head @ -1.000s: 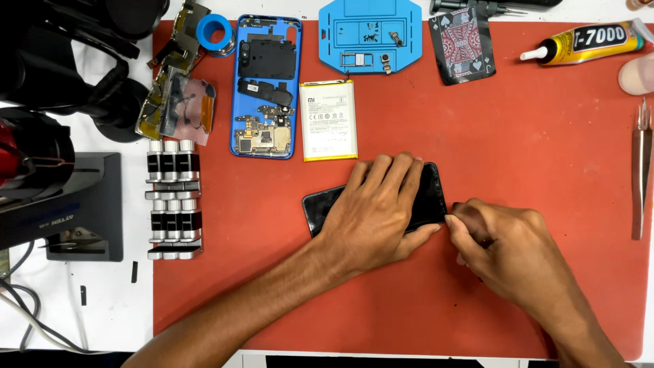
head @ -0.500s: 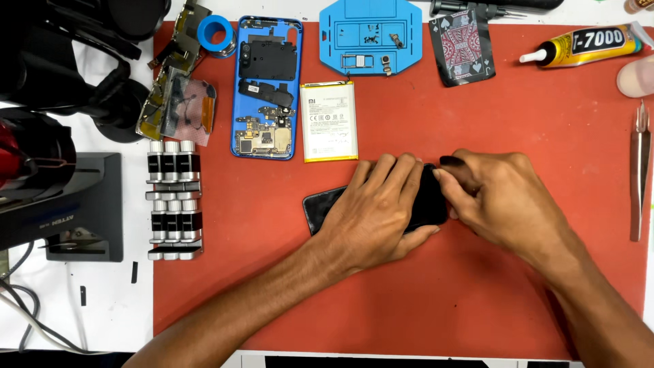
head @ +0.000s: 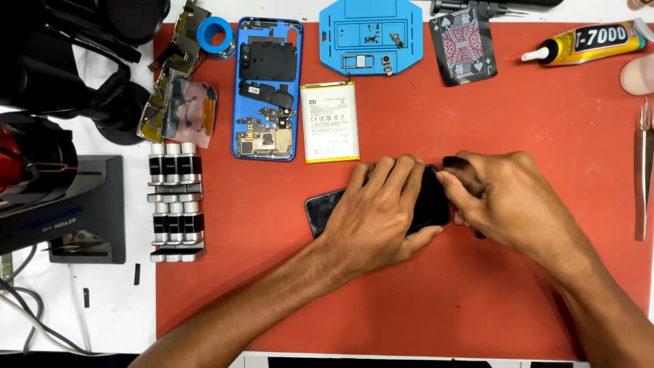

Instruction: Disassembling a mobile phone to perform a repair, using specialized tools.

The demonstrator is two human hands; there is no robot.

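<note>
A black phone screen panel (head: 325,208) lies flat on the red work mat (head: 272,286). My left hand (head: 381,211) presses down on it with the fingers spread, covering most of it. My right hand (head: 504,197) is at the panel's right end, fingers pinched on a small dark piece (head: 455,163) at the upper right corner. What that piece is cannot be made out.
An opened blue phone body (head: 267,88) and a white battery (head: 330,123) lie behind the hands. A blue parts tray (head: 371,34), a playing card (head: 466,48), a glue tube (head: 593,42), tweezers (head: 644,170), metal clamps (head: 176,201) and a blue tape roll (head: 216,33) surround them.
My right hand has moved up from the panel's lower right edge to its upper right corner. My left hand has stayed pressed on the panel.
</note>
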